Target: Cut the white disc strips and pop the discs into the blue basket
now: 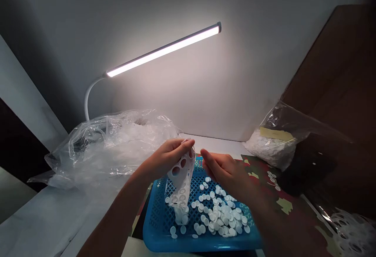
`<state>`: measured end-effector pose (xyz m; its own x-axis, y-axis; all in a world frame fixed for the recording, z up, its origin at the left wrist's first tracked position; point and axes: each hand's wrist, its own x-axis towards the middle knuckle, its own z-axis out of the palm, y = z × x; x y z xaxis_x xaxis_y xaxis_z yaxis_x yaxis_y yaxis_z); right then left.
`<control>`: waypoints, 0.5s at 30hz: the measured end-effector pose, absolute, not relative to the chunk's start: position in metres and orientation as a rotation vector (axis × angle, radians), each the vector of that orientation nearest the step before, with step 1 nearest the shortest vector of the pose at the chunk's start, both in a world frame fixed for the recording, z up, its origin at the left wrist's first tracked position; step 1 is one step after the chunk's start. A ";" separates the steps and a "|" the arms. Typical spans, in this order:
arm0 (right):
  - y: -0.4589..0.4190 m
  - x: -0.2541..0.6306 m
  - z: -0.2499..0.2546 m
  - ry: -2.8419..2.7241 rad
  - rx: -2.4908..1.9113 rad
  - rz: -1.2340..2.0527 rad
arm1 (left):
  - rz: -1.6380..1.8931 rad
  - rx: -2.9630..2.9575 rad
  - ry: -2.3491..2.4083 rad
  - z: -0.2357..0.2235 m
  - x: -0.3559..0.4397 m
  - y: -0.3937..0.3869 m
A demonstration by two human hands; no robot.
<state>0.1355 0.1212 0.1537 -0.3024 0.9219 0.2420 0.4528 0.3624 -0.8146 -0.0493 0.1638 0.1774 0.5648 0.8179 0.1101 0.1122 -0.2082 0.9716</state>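
Observation:
My left hand [176,155] is closed on a limp white sheet with round holes [180,182], which hangs down over a blue plastic basket [155,225]. Some of the sheet's lower circles look still filled with white discs. Just to the right, my right hand [223,169] has its thumb and fingers pressed together, apart from the sheet. Whatever may be between those fingers is hidden. Below both hands, many small round white discs [225,218] lie loose in the basket, heaped toward its right side.
A large clear plastic bag [117,147] of white material lies at left, under a lit lamp [164,51]. At right stand a bag of white pieces [270,147] and a dark object [308,167]. Punched white sheets [355,233] lie lower right; a few discs [273,178] rest on the patterned cloth [284,206].

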 end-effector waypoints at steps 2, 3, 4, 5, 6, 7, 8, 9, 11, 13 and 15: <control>0.118 0.125 0.152 -1.783 -1.140 0.917 | 0.792 1.638 0.767 0.174 -0.044 0.163; 0.117 0.121 0.151 -1.731 -1.126 0.948 | 0.801 1.623 0.757 0.172 -0.042 0.163; 0.116 0.117 0.150 -1.687 -1.120 0.972 | 0.812 1.609 0.744 0.171 -0.040 0.163; 0.115 0.114 0.150 -1.646 -1.121 0.990 | 0.827 1.593 0.727 0.170 -0.037 0.162; 0.115 0.112 0.150 -1.604 -1.129 1.001 | 0.847 1.572 0.710 0.169 -0.035 0.162; 0.115 0.111 0.150 -1.562 -1.137 1.006 | 0.871 1.549 0.692 0.168 -0.033 0.161; 0.116 0.110 0.150 -1.523 -1.141 1.005 | 0.897 1.527 0.672 0.168 -0.032 0.160; 0.116 0.110 0.151 -1.487 -1.138 0.999 | 0.920 1.512 0.654 0.167 -0.030 0.159; 0.118 0.110 0.150 -1.433 -1.122 0.973 | 0.967 1.506 0.648 0.165 -0.027 0.157; 0.120 0.111 0.147 -1.405 -1.112 0.946 | 0.996 1.533 0.668 0.162 -0.024 0.156; 0.123 0.111 0.142 -1.384 -1.114 0.911 | 0.999 1.565 0.686 0.159 -0.022 0.155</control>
